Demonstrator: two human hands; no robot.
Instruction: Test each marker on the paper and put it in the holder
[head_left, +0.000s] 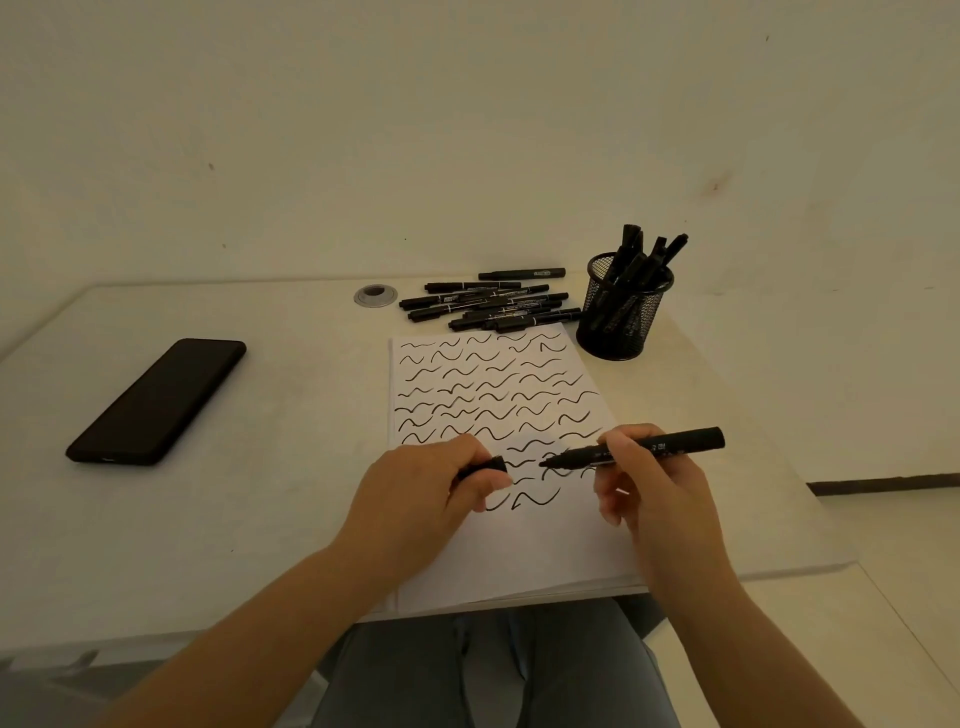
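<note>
A white paper (530, 545) covered with rows of black squiggles lies before me on the table. My right hand (654, 493) grips an uncapped black marker (675, 445), its tip pointing left just above the paper. My left hand (415, 488) pinches the black cap (485, 466) a short gap from the tip. A black mesh holder (621, 317) with several markers stands at the paper's far right corner. A pile of several black markers (493, 304) lies beyond the paper's far edge.
A black phone (158, 400) lies at the left on the white table (270, 493). A round metal grommet (375, 295) sits near the back wall. The table's front edge runs just below the paper, above my knees.
</note>
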